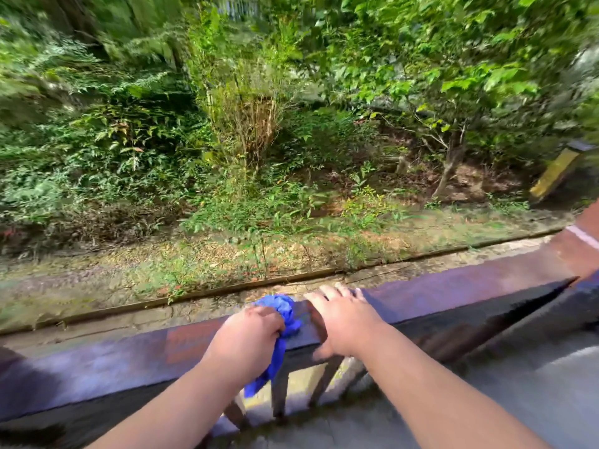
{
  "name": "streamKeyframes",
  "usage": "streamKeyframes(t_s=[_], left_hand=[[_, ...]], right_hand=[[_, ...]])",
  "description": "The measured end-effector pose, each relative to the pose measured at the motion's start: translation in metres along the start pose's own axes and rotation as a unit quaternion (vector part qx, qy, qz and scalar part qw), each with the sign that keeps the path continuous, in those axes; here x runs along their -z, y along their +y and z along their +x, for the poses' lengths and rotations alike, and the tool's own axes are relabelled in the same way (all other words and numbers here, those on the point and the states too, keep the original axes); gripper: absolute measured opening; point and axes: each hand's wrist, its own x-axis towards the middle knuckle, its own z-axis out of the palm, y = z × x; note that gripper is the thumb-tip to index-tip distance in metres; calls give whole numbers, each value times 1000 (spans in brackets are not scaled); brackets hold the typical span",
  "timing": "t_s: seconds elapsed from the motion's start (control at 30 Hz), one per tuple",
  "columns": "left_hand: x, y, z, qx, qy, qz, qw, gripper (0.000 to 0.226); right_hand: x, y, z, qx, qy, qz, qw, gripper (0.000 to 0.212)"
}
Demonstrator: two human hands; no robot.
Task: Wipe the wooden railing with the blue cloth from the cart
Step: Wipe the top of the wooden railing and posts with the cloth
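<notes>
crumpled cloth (285, 314): I see bright blue
long wooden railing (453, 291): dark reddish-brown
bushes (246, 124): green

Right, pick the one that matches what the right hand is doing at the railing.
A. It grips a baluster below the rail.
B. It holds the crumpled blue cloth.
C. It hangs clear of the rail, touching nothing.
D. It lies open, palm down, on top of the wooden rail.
D: the right hand lies flat with fingers spread on the dark wooden railing, while the crumpled blue cloth sits in the grip of the left hand.
</notes>
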Motion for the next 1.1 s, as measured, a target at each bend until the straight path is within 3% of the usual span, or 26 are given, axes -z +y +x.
streamKeyframes(t_s=[0.17, 0.43, 0.67, 1.1], left_hand=[[-18, 54, 30, 17, -14, 9, 1000, 22], [-45, 128, 96, -65, -32, -11, 997, 27], [-64, 182, 163, -140, -61, -13, 988, 25], [-108, 283, 238, -84, -79, -18, 993, 25]], right_hand=[[-3, 69, -13, 2, 7, -8, 1000, 123], [2, 149, -18, -36, 2, 26, 999, 122], [11, 214, -37, -78, 1, 30, 996, 99], [4, 368, -50, -44, -7, 33, 998, 97]])
